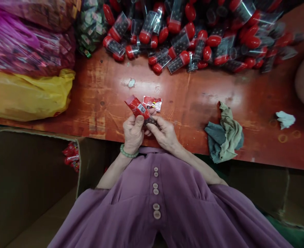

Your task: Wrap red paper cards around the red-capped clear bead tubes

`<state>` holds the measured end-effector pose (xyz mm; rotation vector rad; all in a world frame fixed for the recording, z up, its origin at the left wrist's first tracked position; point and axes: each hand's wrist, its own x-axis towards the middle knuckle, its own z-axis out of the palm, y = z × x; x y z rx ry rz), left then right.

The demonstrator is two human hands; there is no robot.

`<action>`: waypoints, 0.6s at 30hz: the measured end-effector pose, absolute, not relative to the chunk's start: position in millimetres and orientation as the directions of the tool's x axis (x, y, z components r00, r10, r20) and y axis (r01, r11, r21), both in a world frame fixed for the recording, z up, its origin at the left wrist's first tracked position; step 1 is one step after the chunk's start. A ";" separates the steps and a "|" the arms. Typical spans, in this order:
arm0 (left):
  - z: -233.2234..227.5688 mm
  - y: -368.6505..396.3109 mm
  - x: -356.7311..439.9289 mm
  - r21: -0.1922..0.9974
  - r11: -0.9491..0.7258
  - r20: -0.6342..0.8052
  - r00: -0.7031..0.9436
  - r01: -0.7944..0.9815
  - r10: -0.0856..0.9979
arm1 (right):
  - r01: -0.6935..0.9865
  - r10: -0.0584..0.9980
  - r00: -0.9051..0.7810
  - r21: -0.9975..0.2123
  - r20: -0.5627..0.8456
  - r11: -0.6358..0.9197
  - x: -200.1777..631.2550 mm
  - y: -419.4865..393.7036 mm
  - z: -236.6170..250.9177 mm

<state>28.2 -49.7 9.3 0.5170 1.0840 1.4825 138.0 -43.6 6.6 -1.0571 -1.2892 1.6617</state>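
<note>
The person is holding a red packet (pixel 138 107) in both hands, just above the near part of the reddish-brown table (pixel 188 106). A pale rectangular label (pixel 142 108) with dark marks is showing on its upper face, but any writing there is too small to read. A red and silvery sachet (pixel 148 101) is lying just beyond the fingers, bearing ring patterns and small lettering too fine to make out.

The packet's long axis is running diagonally, its flared, pinkish-edged end pointing away from the body and to the left, the other end pointing back toward the right hand. That nearer end is showing dark with pale dots; whether it is part of the packet or something inside it cannot be told.

The left hand (pixel 134 129), wearing a green bead bracelet (pixel 129 152) at the wrist, is gripping the packet with the thumb on top. The right hand (pixel 165 132) is pinching the dotted end between thumb and fingers. Red-capped dotted containers (pixel 179 44) are lying heaped across the far side, and crumpled cloths (pixel 228 132) are resting to the right.
</note>
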 end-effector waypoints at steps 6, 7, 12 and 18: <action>9.9 -53.4 15.5 0.862 0.049 -0.189 -0.229 -0.505 0.955 | -0.090 0.884 -0.434 -0.968 -0.174 -0.235 140.6 -43.5 6.6; 10.4 -53.6 13.8 0.862 0.034 -0.180 -0.242 -0.506 0.953 | -0.066 0.885 -0.438 -0.976 -0.157 -0.206 140.7 -44.0 6.6; 12.5 -52.1 11.7 0.863 0.062 -0.229 -0.278 -0.502 0.933 | 0.170 0.917 -0.376 -0.962 0.136 0.212 142.1 -46.2 6.0; 13.5 -51.4 4.3 0.860 0.128 -0.229 -0.150 -0.493 0.962 | 0.164 0.918 -0.388 -0.974 0.081 0.155 144.3 -48.5 6.2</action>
